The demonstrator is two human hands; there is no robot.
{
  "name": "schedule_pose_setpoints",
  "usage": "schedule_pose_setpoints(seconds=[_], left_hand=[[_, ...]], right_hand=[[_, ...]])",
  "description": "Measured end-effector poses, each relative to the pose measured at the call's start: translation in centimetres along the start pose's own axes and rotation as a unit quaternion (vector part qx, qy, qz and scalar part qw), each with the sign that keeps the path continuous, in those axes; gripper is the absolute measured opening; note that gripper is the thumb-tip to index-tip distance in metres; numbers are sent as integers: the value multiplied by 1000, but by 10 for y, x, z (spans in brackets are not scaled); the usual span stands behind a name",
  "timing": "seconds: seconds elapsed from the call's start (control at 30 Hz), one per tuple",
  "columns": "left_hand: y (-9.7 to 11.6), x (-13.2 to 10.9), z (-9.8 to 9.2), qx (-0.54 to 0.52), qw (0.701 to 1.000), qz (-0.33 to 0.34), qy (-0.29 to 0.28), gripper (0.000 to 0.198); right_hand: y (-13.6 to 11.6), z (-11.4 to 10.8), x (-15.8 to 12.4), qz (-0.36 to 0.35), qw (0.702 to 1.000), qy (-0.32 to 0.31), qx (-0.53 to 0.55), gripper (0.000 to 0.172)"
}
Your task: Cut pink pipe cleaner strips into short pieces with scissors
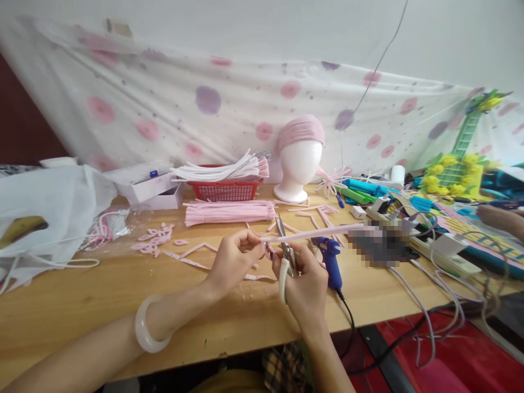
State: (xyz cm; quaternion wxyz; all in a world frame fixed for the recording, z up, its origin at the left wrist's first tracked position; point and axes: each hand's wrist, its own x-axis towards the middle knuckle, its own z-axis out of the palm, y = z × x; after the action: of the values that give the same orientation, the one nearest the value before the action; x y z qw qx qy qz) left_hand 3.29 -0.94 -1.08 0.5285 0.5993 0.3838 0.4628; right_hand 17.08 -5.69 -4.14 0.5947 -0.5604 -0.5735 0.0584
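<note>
My left hand (238, 255) is closed in a pinch on a pink pipe cleaner (323, 231), whose long straight end stretches off to the right. A small curled pink part shows just below the fingertips. Scissors (283, 281) with cream handles are held in my right hand (306, 279), blades pointing up and away, close beside the pipe cleaner. Whether the blades touch it I cannot tell. A blue glue gun (332, 261) lies right of my right hand. Small pink loops (158, 238) and a tape measure (190, 261) lie to the left.
Behind my hands lie a pink pipe cleaner bundle (230, 212), a red basket (225, 191) and a white foam head (301, 168) wearing a pink cap. Power strips (444, 254) and cables spread at the right. Another person's hand (502, 220) reaches in there. A plastic bag (61, 188) sits left.
</note>
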Motion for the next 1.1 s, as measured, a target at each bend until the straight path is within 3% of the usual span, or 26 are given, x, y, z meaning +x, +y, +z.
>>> schedule_pose_setpoints(seconds=[0.4, 0.63, 0.77, 1.1], left_hand=[[-3, -3, 3, -8, 1000, 10, 17, 11], [-9, 12, -3, -120, 992, 2, 41, 14], [-11, 25, -11, -207, 978, 9, 33, 15], [-19, 22, -8, -238, 970, -29, -32, 17]], right_hand=[[1, 2, -2, 128, 983, -21, 133, 22], [9, -3, -1, 204, 948, -45, 240, 27], [11, -5, 0, 217, 944, -18, 247, 32], [5, 2, -1, 194, 942, -30, 274, 33]])
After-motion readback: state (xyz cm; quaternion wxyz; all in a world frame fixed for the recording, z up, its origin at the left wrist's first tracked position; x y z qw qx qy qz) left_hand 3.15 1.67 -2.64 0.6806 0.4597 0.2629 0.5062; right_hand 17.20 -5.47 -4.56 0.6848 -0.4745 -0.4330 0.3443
